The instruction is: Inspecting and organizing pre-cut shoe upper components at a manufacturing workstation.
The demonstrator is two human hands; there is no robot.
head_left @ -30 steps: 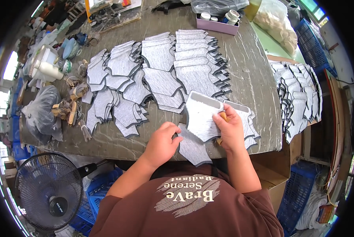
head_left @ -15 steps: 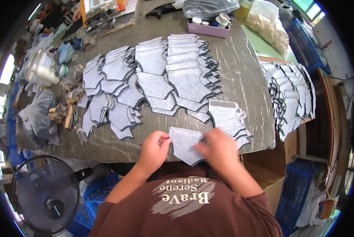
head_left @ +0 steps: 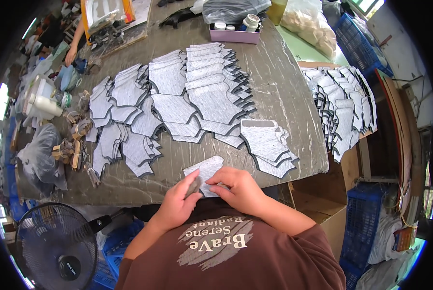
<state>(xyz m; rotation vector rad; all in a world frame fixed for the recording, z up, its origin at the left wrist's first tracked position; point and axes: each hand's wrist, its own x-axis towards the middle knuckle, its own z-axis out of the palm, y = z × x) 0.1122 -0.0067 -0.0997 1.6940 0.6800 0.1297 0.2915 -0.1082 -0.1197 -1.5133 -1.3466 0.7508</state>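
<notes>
At the table's near edge I hold a light grey, flecked fabric cut piece with dark edging. My left hand is closed at its left side, where a darker grey-brown patch shows between thumb and fingers; whether this is a folded part of the piece or something separate, I cannot make out. On the right side, my right hand has its fingers and thumb pinched on the same piece. Just beyond it lies a small stack of matching pieces, the top one with a grey band. Overlapping rows of such pieces spread farther back.
More cut pieces lie on a board at the right. A purple box of jars sits at the back. Tied bundles and a clear plastic bag line the left. A black fan stands lower left. Another person's hand reaches in at upper left.
Both hands have brought the cut piece slightly left, turned it and drawn closer together on it. The whole view has shifted a little. Another person's forearm now shows at upper left.
</notes>
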